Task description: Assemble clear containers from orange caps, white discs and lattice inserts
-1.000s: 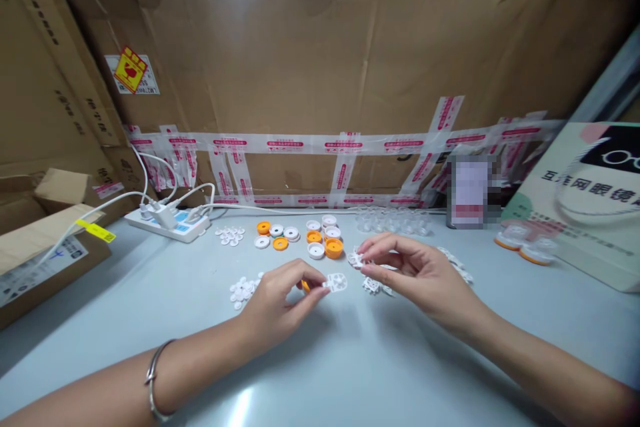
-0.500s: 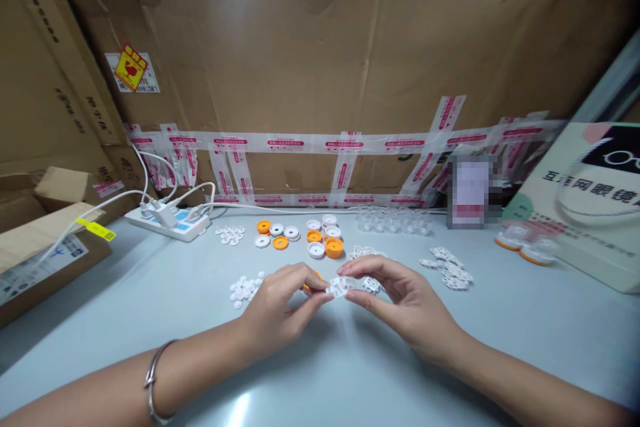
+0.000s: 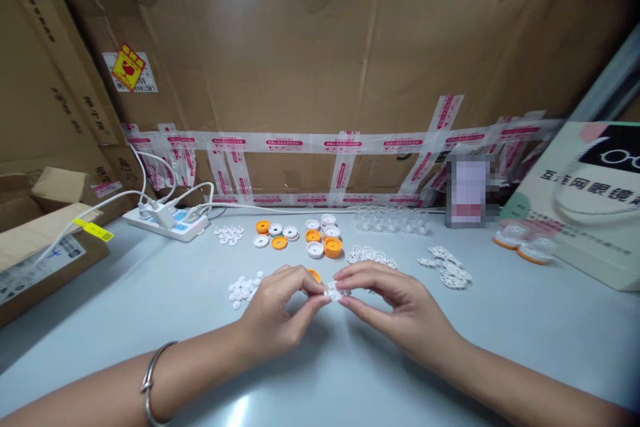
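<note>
Between the fingertips of both hands is a small white plastic piece [image 3: 333, 291] with cut-outs, held just above the table. My left hand [image 3: 283, 307] pinches its left end between thumb and forefinger. From the other side, the thumb and fingers of my right hand [image 3: 400, 300] close on its right end. An orange ring [image 3: 314, 276] shows partly behind my left fingers. White flat openwork parts [image 3: 371, 256] lie just beyond my right hand, partly covered by it. Small white round caps [image 3: 243, 289] are heaped left of my left hand.
Orange and white round pieces [image 3: 333, 247] stand at the table's middle back, with clear cups [image 3: 391, 221] to their right. More openwork parts [image 3: 454, 273] lie at right. A power strip [image 3: 167, 223] sits back left; a large cardboard box [image 3: 300, 67] walls the rear.
My right hand has moved slightly left and its fingers have closed in on the white piece, which is now more covered. My left hand keeps its pinch.
</note>
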A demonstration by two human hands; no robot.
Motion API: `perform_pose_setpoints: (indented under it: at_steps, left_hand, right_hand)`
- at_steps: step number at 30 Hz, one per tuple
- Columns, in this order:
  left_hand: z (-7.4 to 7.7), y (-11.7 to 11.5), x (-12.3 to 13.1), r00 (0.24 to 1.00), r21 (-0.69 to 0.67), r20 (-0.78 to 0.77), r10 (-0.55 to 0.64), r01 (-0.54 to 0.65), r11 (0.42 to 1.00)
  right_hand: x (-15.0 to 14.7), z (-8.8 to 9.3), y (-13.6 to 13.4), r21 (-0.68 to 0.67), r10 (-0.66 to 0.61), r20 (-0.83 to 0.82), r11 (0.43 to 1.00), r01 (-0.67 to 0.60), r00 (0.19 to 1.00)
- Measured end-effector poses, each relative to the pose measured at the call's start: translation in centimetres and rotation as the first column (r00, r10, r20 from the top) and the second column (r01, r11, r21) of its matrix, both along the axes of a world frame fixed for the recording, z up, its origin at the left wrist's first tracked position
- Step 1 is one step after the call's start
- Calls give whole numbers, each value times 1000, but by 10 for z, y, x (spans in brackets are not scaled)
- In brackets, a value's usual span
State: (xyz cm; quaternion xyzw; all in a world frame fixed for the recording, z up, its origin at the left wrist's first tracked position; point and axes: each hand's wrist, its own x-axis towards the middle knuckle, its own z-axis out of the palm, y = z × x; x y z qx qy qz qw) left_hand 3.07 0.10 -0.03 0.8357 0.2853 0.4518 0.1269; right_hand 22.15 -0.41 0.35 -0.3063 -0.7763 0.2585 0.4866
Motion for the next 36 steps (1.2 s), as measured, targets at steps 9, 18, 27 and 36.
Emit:
perform_pose_setpoints:
  at_steps: [9, 18, 27, 36]
  left_hand:
    - [-1, -3, 1, 999, -9, 31, 14, -14, 1000]
    - [1, -4, 3, 1000, 33, 28, 0, -1, 999]
    - [0, -5, 2, 999, 50, 41, -24, 22, 999]
    - [0, -6, 2, 998, 32, 49, -32, 30, 999]
  right_hand:
    - [-1, -2, -3, 22, -39, -34, 999, 39, 999]
    - [-2, 1, -7, -7, -61, -67, 998, 61, 996]
    - [-1, 4, -6, 88, -37, -32, 995, 40, 999]
    - [-1, 1, -4, 233, 20, -11, 972, -17, 1000]
